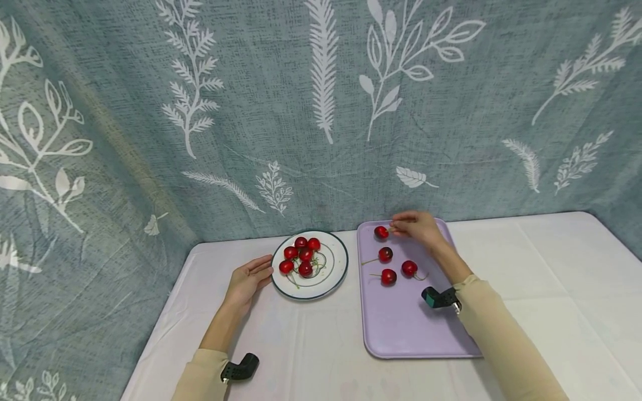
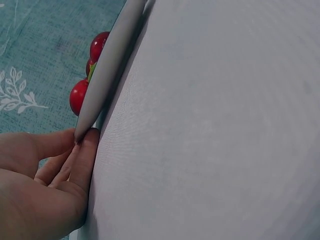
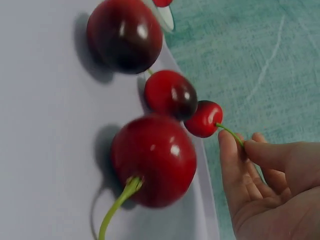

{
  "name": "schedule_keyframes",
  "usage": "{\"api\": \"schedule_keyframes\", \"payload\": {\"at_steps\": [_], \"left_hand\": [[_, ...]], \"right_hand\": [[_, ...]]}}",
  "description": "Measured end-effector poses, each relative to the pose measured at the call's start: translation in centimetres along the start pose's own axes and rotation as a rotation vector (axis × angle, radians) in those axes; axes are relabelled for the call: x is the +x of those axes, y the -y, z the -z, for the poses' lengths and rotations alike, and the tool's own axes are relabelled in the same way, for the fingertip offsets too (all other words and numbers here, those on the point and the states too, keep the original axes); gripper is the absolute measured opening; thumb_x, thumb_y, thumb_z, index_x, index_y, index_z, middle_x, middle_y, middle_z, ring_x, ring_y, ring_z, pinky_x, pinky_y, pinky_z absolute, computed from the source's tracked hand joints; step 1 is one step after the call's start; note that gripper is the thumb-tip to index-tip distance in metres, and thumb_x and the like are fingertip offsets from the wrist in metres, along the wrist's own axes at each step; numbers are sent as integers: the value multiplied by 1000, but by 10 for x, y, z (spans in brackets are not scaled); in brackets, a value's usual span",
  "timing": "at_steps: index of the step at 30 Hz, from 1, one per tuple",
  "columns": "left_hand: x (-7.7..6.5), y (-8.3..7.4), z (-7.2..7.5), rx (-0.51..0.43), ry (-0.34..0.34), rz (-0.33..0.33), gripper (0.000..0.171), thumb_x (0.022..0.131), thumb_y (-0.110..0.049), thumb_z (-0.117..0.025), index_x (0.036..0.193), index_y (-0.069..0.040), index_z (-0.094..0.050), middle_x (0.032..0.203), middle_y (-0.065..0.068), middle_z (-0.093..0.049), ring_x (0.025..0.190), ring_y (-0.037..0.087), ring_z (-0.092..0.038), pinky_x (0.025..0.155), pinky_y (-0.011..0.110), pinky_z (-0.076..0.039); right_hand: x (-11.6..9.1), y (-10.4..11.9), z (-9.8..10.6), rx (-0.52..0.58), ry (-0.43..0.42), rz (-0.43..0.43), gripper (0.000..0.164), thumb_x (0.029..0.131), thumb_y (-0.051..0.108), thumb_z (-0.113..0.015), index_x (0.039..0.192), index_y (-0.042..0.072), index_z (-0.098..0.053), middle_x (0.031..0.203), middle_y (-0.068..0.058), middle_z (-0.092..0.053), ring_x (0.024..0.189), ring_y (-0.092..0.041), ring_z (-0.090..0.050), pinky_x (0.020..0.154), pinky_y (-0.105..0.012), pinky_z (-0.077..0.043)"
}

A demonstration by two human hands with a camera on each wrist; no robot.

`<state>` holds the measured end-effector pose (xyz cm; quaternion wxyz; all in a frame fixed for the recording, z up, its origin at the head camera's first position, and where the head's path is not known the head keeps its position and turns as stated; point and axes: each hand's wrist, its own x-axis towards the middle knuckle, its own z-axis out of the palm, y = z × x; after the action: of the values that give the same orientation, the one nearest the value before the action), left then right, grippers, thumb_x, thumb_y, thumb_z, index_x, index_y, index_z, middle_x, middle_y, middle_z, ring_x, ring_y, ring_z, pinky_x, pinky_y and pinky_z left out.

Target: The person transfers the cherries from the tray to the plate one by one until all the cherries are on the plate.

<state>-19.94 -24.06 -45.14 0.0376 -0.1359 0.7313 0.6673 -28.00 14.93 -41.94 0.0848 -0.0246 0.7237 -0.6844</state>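
White cloth-covered tabletop (image 1: 541,289): smooth lilac rectangular tray (image 1: 401,323); beside it, round white dark-rimmed plate (image 1: 333,273). Left hand (image 1: 248,278) pinches the plate's rim; right hand (image 1: 420,229), over the tray's far end, holds a glossy red cherry (image 1: 381,232) by its green stem (image 3: 230,132).

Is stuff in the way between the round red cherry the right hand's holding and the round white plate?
Nothing tall shows: only the edge of the rectangular lilac tray and a strip of white cloth lie between the cherry and the plate. The tray's other three cherries lie nearer the person, off that path.
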Motion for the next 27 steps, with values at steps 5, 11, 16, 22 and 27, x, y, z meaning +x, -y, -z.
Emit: {"api": "schedule_keyframes", "payload": {"at_steps": [5, 11, 16, 22, 27], "left_hand": [[0, 0, 0, -12, -1, 5, 44, 96, 0, -59, 139, 5, -50, 141, 24, -50, 98, 4, -63, 82, 17, -54], [0, -1, 0, -9, 1, 8, 44, 96, 0, -59, 139, 4, -50, 141, 24, -50, 101, 5, -62, 82, 17, -54], [-1, -1, -1, -11, -2, 13, 44, 96, 0, -58, 139, 4, -50, 142, 24, -49, 103, 6, -61, 82, 16, -54], [-1, -1, -3, -26, -11, 13, 44, 96, 0, -58, 139, 5, -50, 141, 25, -49, 100, 5, -62, 82, 17, -54], [-1, -3, -4, -20, -21, 8, 43, 96, 1, -57, 139, 6, -50, 141, 25, -50, 94, 1, -62, 80, 16, -54]], "right_hand": [[-2, 6, -8, 5, 12, 35, 32, 97, -4, -54, 124, -22, -52, 103, -21, -70, 74, -6, -69, 77, -25, -59], [-1, 10, -23, 42, 20, 46, 31, 97, -5, -54, 122, -22, -53, 109, -30, -67, 74, -7, -69, 75, -24, -59], [2, 8, -38, 69, 39, 24, 31, 96, -6, -55, 122, -21, -54, 106, -25, -68, 75, -8, -69, 79, -29, -59], [5, 6, -51, 55, 58, 5, 29, 96, -5, -55, 122, -18, -56, 105, -22, -69, 76, -8, -69, 82, -32, -58], [7, 6, -58, 47, 82, 5, 29, 97, -4, -54, 122, -18, -56, 111, -28, -66, 78, -10, -70, 84, -34, -58]]}}
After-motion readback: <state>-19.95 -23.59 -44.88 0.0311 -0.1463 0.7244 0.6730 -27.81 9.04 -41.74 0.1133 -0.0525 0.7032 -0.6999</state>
